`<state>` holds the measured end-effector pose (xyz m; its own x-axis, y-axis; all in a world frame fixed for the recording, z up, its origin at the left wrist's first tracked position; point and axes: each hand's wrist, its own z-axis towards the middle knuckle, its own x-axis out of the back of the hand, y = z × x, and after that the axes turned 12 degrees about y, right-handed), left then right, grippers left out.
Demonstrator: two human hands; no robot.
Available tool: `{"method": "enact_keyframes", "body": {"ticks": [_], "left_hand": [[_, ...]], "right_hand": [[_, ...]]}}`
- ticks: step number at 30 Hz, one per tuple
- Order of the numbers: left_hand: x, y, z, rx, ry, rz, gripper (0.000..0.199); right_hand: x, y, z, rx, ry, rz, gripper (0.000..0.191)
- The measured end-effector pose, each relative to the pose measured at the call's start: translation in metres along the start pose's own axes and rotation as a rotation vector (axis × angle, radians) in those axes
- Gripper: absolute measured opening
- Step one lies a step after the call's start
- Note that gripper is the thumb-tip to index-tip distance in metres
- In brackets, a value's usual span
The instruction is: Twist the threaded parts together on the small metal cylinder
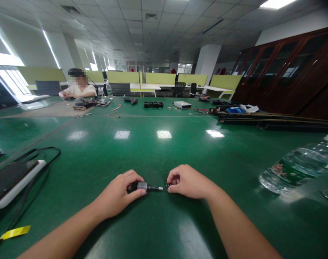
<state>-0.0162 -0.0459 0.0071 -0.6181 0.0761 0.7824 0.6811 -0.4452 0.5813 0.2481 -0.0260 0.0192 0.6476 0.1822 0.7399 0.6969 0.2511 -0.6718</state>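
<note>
Near the front of the green table (142, 144), my left hand (123, 190) is closed round the thick end of a grey metal cylinder (142, 186). A thin dark shaft (154, 188) with a bright tip sticks out of it to the right. Just beyond that tip, my right hand (186, 181) pinches a small dark metal piece (168, 185) between thumb and fingers. The shaft tip and the small piece are a short gap apart. What exactly the small piece is cannot be made out.
At the left lie a phone-like device (15, 180), a black strap and a yellow tag (16, 232). A water bottle (295, 167) lies at the right. Tools and black parts (153, 104) line the far side, where a person (79, 88) sits.
</note>
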Motion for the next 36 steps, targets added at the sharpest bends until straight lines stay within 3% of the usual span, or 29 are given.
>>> {"method": "enact_keyframes", "body": {"ticks": [10,19,36], "left_hand": [[0.000,0.002,0.002,0.004,-0.003,-0.002,0.019],[0.000,0.001,0.000,-0.008,0.015,0.001,0.018],[-0.001,0.003,0.000,-0.018,0.011,-0.013,0.021]], "right_hand": [[-0.014,-0.006,0.001,0.103,0.001,0.024,0.011],[-0.039,-0.015,0.004,0.116,0.066,0.330,0.034],[-0.045,-0.018,0.002,0.229,0.123,0.113,0.015]]}}
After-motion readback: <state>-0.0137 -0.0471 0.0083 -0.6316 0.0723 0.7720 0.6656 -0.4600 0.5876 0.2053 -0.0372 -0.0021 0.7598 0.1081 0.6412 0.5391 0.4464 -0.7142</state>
